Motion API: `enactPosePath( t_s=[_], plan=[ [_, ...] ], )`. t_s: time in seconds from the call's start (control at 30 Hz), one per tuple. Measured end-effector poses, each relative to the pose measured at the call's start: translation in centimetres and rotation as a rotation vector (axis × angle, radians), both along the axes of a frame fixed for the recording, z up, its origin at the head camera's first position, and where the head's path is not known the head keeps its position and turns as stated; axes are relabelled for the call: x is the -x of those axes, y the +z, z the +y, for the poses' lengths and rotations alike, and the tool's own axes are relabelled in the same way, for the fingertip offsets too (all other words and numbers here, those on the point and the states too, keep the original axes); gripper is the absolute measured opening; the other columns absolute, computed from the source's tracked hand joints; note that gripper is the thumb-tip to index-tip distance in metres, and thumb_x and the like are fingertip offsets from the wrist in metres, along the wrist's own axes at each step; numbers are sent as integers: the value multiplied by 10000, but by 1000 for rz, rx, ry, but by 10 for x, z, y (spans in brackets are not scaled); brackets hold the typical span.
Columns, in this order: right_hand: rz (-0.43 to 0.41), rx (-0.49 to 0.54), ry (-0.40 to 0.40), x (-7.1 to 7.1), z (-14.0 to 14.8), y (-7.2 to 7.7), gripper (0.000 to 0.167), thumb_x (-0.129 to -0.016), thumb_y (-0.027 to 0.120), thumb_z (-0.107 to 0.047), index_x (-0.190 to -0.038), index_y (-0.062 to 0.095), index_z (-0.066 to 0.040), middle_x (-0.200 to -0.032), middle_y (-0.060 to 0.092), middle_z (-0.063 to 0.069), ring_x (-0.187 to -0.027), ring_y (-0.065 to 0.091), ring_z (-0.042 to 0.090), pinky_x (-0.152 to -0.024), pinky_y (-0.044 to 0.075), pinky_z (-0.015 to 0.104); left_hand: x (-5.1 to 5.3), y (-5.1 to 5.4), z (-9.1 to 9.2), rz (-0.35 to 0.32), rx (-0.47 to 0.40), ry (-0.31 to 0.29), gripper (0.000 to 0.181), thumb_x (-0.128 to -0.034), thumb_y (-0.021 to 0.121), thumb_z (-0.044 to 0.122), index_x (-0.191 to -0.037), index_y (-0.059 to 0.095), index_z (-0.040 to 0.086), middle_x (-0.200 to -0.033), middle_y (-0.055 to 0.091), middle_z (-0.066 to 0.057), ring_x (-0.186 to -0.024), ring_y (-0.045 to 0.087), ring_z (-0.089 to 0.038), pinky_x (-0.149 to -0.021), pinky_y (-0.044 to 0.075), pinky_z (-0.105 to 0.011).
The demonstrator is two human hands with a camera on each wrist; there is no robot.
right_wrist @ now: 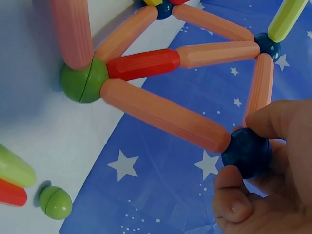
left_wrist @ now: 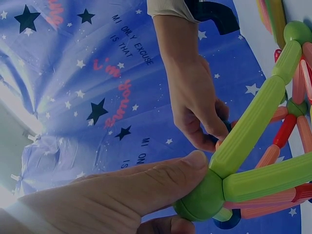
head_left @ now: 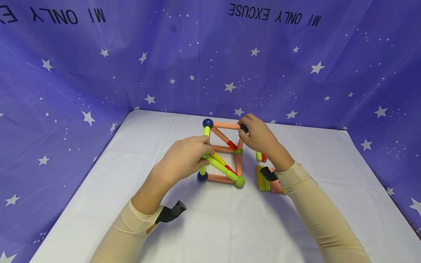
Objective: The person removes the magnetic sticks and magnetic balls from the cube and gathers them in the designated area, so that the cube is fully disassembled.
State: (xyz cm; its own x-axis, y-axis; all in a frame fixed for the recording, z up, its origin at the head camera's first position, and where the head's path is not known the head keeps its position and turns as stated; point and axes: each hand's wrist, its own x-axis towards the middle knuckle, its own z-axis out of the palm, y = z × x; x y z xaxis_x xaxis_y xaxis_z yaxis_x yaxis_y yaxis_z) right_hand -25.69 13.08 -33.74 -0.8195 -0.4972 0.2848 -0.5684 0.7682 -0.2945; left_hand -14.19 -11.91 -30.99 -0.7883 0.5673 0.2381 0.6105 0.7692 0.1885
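Observation:
A frame of magnetic rods and balls stands on the white table. My left hand point(head_left: 184, 155) pinches a green ball point(left_wrist: 201, 196) at its near upper corner, where lime rods point(left_wrist: 251, 129) meet. At the far upper right corner, my right hand point(head_left: 260, 135) holds a dark blue ball point(right_wrist: 247, 152) between thumb and fingers; salmon rods point(right_wrist: 165, 116) touch that ball. Another blue ball point(head_left: 208, 123) tops the far left corner. Lower down are a blue ball point(head_left: 202, 176) and a green ball point(head_left: 239, 181). Red-and-salmon and yellow-and-red diagonals cross the frame.
Loose yellow, lime and salmon rods point(head_left: 261, 179) lie right of the frame, partly under my right forearm. A loose green ball point(right_wrist: 56, 202) sits beside lime and red rods point(right_wrist: 12, 168). Purple star-printed cloth point(head_left: 197, 73) walls the white table point(head_left: 210, 226) at back and sides.

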Motion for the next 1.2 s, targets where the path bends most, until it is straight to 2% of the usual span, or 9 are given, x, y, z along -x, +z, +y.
enactPosePath(
  t_s=[0.27, 0.57, 0.8, 0.97, 1.2],
  plan=[
    [8, -46, 25, -1, 0, 2, 227, -986, 545, -176, -1147, 609, -29, -1101, 552, 91, -873, 547, 235, -784, 504, 391, 1, -1, 0, -3, 5, -4, 213, -810, 810, 147, -1016, 764, 174, -921, 567, 61, -791, 536, -98, -641, 474, -258],
    [-20, -37, 42, -1, 3, 2, 232, -1006, 539, -186, -1147, 582, -7, -1076, 555, 115, -871, 541, 252, -767, 497, 398, 1, -1, 0, 4, 4, -7, 216, -804, 815, 147, -1013, 766, 174, -914, 565, 61, -784, 532, -93, -638, 470, -256],
    [-167, 79, -26, 0, 9, 3, 246, -967, 605, -215, -1140, 542, -52, -948, 595, 100, -691, 542, 234, -585, 482, 346, 1, -2, 0, 2, -1, -7, 210, -808, 811, 148, -1011, 766, 173, -924, 572, 62, -789, 533, -91, -646, 472, -255],
    [-240, 155, -88, 0, 12, 2, 279, -952, 619, -232, -1156, 522, -68, -971, 621, 113, -701, 576, 233, -599, 510, 344, 1, -1, 0, -4, -4, -5, 205, -809, 810, 145, -1008, 767, 172, -928, 576, 62, -791, 538, -89, -637, 476, -256],
    [-346, 299, -117, 4, 22, 3, 256, -961, 599, -270, -1142, 527, -104, -962, 606, 92, -691, 548, 256, -582, 489, 371, 1, -1, 0, -8, -1, -4, 208, -810, 810, 145, -1011, 766, 174, -932, 575, 62, -790, 537, -88, -636, 474, -252]
  ],
)
